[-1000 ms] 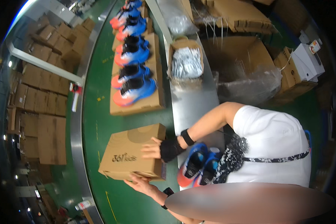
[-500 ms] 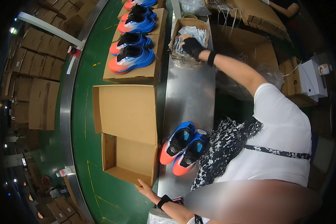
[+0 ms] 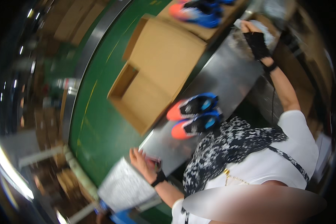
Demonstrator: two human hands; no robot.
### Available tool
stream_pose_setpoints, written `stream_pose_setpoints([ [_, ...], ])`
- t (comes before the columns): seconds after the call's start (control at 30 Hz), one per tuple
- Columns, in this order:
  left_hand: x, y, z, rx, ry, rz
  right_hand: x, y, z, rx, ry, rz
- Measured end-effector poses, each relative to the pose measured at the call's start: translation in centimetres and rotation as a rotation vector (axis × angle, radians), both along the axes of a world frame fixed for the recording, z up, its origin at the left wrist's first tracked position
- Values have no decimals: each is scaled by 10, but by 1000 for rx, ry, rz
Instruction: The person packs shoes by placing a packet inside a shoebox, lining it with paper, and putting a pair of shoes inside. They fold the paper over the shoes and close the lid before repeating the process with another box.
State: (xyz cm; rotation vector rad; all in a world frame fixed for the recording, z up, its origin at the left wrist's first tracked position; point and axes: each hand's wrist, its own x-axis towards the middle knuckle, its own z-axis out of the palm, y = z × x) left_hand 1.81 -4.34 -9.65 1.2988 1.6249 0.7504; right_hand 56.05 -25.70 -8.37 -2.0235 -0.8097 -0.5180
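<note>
My left hand (image 3: 140, 162), a black band at its wrist, hovers bare by the near end of the steel bench. Its fingers look loosely stretched and hold nothing that I can make out; blur softens them. Beside it lies a small reddish object (image 3: 153, 162). My right hand (image 3: 257, 42), in a black fingerless glove, is over a carton of white packets (image 3: 267, 33) at the far end, fingertips pinched on a small white packet (image 3: 238, 24). A pair of blue and coral sneakers (image 3: 195, 116) sits against my apron. An open cardboard shoebox (image 3: 164, 61) lies left of them.
Under the shoebox runs a green conveyor belt (image 3: 97, 123) with a metal rail. More sneakers (image 3: 198, 14) stand on a box at the far end. A white plastic-covered bundle (image 3: 125, 186) lies near the belt's near end.
My view has swung round and blurred. My left hand has left the shoebox's near edge for the bench end. My right hand has lifted from among the packets with one at its fingertips.
</note>
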Motion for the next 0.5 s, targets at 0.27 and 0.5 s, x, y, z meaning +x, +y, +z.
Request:
stream_pose_setpoints([
  [0.27,-62,-29,-23,118,-186,217,-208,160,19,-259,-146,812],
  [0.5,-182,-23,-83,338,464,411,-270,184,-69,-751,-230,1167],
])
